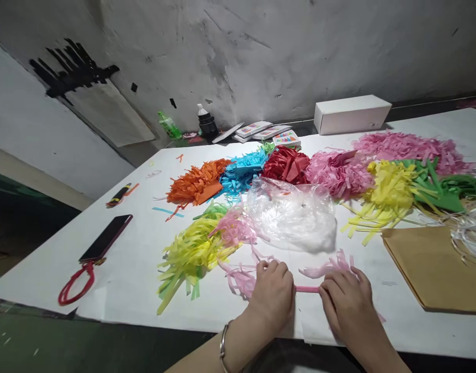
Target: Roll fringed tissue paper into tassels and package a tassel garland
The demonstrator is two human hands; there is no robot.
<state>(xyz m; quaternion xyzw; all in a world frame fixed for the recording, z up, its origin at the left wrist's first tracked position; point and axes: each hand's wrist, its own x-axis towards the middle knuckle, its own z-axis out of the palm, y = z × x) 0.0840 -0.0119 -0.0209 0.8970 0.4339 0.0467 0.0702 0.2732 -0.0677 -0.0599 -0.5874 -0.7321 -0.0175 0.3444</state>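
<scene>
Near the table's front edge, my left hand and my right hand are closed on a pink tissue-paper tassel. Its tightly rolled middle stretches straight between them, and loose fringe spreads out beyond each hand. A bracelet circles my left wrist. Just behind the hands lies a crumpled clear plastic bag. To the left of them is a pile of yellow-green tassels with some pink tassels on it. My fingertips are partly hidden by the backs of my hands.
Behind the bag, tassel bundles run in a row: orange, blue, red, pink, yellow and green. Brown paper and white string lie right. A phone, a cutter and a white box also rest here.
</scene>
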